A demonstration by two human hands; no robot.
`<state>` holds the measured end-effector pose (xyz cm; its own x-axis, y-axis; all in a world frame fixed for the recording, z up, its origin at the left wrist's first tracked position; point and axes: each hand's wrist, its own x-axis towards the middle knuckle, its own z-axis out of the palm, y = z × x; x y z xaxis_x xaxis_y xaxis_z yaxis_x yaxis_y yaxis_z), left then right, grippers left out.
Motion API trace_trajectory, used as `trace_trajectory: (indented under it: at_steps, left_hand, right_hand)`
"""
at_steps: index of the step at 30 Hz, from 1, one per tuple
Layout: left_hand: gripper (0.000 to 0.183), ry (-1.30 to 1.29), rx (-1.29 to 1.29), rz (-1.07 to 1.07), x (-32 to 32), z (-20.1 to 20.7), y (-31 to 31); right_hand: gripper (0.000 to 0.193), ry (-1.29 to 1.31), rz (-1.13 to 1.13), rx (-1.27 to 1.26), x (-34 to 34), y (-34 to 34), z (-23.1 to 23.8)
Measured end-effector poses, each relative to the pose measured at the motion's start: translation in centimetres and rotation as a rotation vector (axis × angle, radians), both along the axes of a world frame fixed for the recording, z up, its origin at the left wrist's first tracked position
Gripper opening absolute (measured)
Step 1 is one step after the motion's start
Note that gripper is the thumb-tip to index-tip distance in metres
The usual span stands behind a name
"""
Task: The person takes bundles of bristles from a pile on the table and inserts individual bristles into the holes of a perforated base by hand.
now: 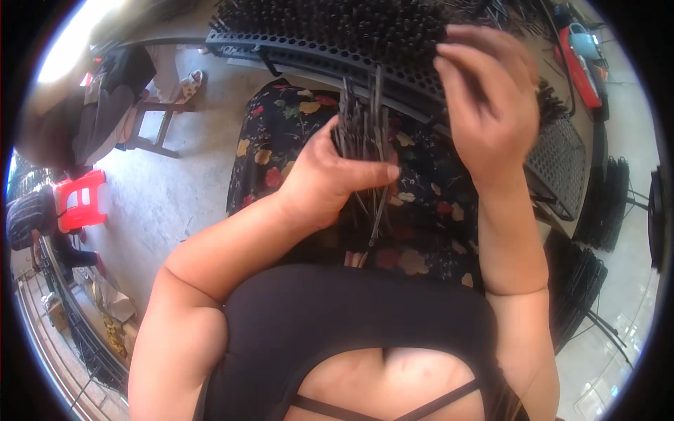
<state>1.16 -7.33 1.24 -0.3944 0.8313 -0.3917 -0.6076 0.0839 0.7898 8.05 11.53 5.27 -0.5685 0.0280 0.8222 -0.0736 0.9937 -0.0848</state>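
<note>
My left hand point(319, 168) is wrapped around a bundle of thin dark rods point(359, 130), its thumb across the near side. The rods stand roughly upright above my lap, and a few reach lower than the rest. My right hand point(495, 116) is raised beside the rack, fingers bent and apart, with nothing visible in them. Ahead is a dark perforated metal rack point(316, 57), filled with many upright black rods point(337, 29). Dark floral fabric point(270, 137) covers my lap below the bundle.
Another perforated metal panel point(562, 165) sits at the right. Bundles of black rods point(612, 207) lie beyond it, near a red object point(581, 74) and a light blue container point(584, 41). On the left are a red plastic stool point(83, 201), a wooden stool point(160, 130) and other people.
</note>
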Motion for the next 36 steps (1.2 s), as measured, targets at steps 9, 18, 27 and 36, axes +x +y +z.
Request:
trace_trajectory:
  at_steps: [9,18,27,36]
  left_hand:
    - [0.013,-0.5,0.158,0.159,-1.4,0.6,-0.2]
    - [0.011,-0.495,0.119,0.14,-1.4,0.3,-0.1]
    - [0.025,-0.533,0.251,0.032,-1.7,-0.1,-0.5]
    - [0.039,-0.557,0.211,0.003,-1.9,-0.6,-0.6]
  right_hand:
    - [0.041,-0.355,0.528,-0.278,4.0,-4.8,-1.6]
    - [0.035,-0.468,0.639,-0.321,4.2,-4.8,-0.8]
    - [0.018,-0.199,0.656,-0.002,5.1,-5.8,-0.3]
    - [0.019,-0.345,0.664,-0.669,6.8,-5.2,2.4]
